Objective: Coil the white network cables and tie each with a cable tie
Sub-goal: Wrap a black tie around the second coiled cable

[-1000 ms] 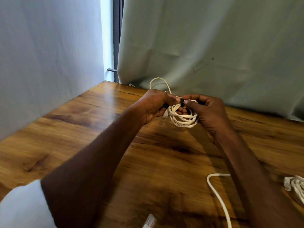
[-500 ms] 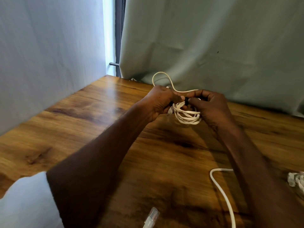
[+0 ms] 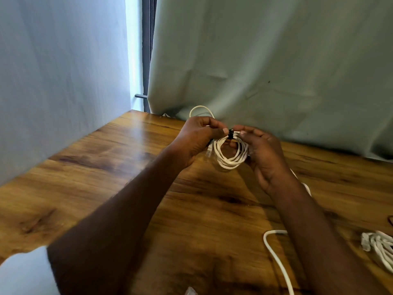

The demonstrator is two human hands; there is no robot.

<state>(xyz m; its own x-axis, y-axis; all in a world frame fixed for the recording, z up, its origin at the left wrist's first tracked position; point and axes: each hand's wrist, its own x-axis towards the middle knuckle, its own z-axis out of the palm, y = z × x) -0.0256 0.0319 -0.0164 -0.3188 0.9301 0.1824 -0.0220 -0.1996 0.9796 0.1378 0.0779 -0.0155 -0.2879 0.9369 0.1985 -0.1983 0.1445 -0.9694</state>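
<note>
A coil of white network cable (image 3: 230, 155) hangs between my hands above the wooden table (image 3: 106, 177). A black cable tie (image 3: 230, 134) wraps the top of the coil. My left hand (image 3: 196, 138) pinches the coil just left of the tie, with a plug end dangling below it. My right hand (image 3: 262, 152) grips the coil's right side, fingertips at the tie. A loop of the same cable (image 3: 201, 110) rises behind my left hand.
A loose white cable (image 3: 276, 256) runs off the table's near edge at lower right. Another bundled white cable (image 3: 379, 250) lies at the far right. A grey-green cloth (image 3: 276, 71) hangs behind the table and a pale wall stands at the left.
The coil has opened out into a rounder ring and hangs lower between my hands. Both hands stay at the black tie; the view has shifted slightly.
</note>
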